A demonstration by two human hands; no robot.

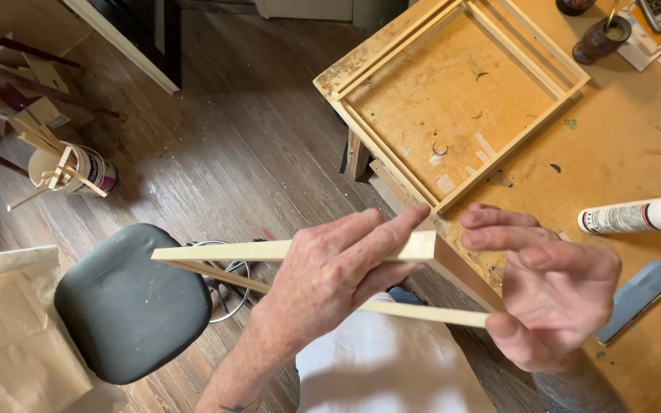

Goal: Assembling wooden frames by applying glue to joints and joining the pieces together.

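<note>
**Two wood strips pinched between both hands, long axis 9-to-3 o'clock**

Head view, only one:

- Left hand: closed over the upper wood strip, fingers laid flat along its top toward 2 o'clock, thumb hidden under. Clamped near the strip's right end.
- Upper wood strip: runs nearly level, 9 to 3 o'clock, free end pointing left over the grey stool seat. Bulk of its length lies at 9 o'clock from the left hand.
- Lower wood strip: thinner, slanting from 10 o'clock down to 4 o'clock, passing under the left hand, crossing the upper strip near its left end.
- Right hand: fingers loosely spread, half open, thumb pressed on the right tip of the lower strip; fingertips just beside the upper strip's right end, contact there not clear.
- Nearer hand: left for the upper strip, right for the lower strip's end. Both strips held in the air off the bench edge, in front of the body.
- Around: square wooden frame on the workbench at 12 o'clock from the hands; glue bottle at 2 o'clock of the right hand, lying on its side; grey block at 3 o'clock; bucket of offcuts on the floor at 10 o'clock.
</note>
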